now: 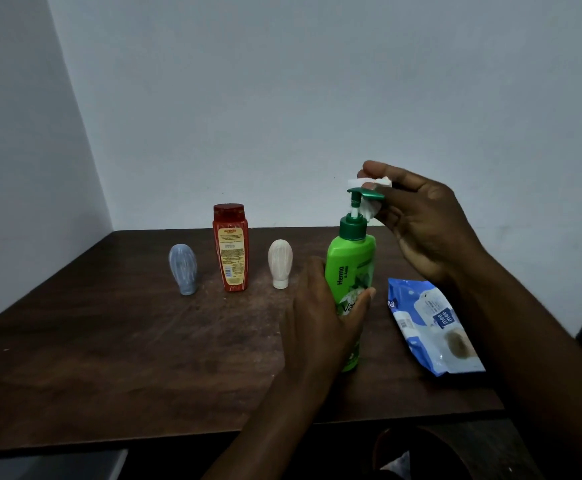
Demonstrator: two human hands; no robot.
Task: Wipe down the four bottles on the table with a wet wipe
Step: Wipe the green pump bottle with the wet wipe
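Green bottle: pump type, upright on table, near front right of centre. Left hand: fingers and thumb curled round its lower body. Pack: blue and white wipes pack, flat on table just right of green bottle. Right hand: raised at pump, thumb and fingers pinching white wipe around the nozzle. Cream bottle: small, cap down, behind and left of green bottle. Red bottle: upright, label facing camera, left of cream. Blue bottle: small, cap down, farthest left. Wall: plain, pale.
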